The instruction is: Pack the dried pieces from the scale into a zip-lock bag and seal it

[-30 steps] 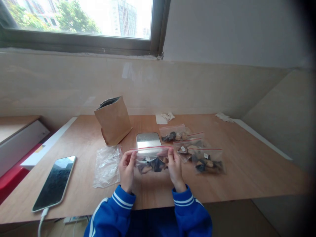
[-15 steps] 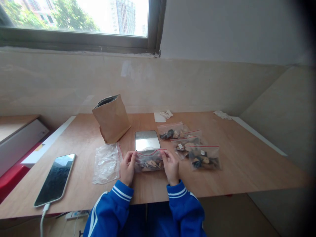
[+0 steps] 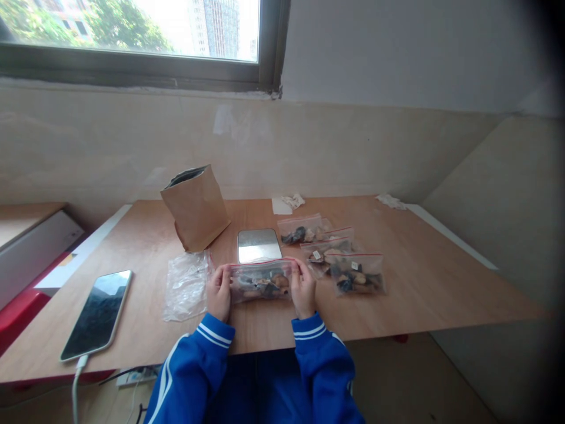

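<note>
Clear zip-seal plastic bag [image 3: 261, 281] with the red closure strip, filled with dark and tan dried pieces, lies on the near part of the wooden table [image 3: 441, 282], just in front of the flat silver scale [image 3: 259, 245]. Your left hand [image 3: 219, 292] pinches its left end and your right hand [image 3: 302, 288] its right end, both closed on the bag. Judge the seal as the weak point: uneven pressure along the strip could leave a gap, and trapped air may reopen it and spill pieces. A sideways slide could also nudge the three filled bags [image 3: 335, 259] just to the right or the empty clear bags [image 3: 188, 285] to the left. Compared with one second earlier, the bag has come down from held upright above the table to resting on it.
</note>
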Demonstrator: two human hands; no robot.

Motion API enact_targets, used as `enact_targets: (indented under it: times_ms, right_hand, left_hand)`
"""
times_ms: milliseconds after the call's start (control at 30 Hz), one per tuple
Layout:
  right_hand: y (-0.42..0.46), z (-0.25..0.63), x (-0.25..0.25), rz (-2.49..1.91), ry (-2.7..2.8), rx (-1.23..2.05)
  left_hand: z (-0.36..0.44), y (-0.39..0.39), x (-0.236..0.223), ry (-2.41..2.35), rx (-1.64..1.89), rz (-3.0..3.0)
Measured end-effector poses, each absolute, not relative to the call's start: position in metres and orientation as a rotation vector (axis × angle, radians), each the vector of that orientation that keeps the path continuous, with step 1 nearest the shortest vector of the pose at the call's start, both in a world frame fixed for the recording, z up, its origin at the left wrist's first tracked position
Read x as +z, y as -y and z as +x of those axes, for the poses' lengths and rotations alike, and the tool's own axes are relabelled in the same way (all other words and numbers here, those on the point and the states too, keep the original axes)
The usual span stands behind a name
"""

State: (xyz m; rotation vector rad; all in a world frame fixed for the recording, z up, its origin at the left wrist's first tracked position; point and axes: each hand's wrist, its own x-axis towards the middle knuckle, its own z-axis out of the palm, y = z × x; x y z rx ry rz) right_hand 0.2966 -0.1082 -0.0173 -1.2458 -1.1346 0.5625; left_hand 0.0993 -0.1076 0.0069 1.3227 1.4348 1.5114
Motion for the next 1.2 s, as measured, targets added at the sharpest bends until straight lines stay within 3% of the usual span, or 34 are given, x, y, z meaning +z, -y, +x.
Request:
enact_targets:
  times_ms: [600, 967, 1200]
  right_hand:
    - [0.110, 0.292, -0.014, -1.344, 1.225, 0.273]
    - [0.113, 0.297, -0.018, -1.191, 1.120, 0.623]
    - [0.112, 0.297, -0.018, -1.173, 1.054, 0.642]
  left_hand:
    - [0.101, 0.110, -0.002, -1.665, 1.514, 1.506]
    - [0.100, 0.112, 0.003, -1.417, 1.583, 1.570]
    - [0.102, 0.111, 0.005, -1.406, 1.586, 1.518]
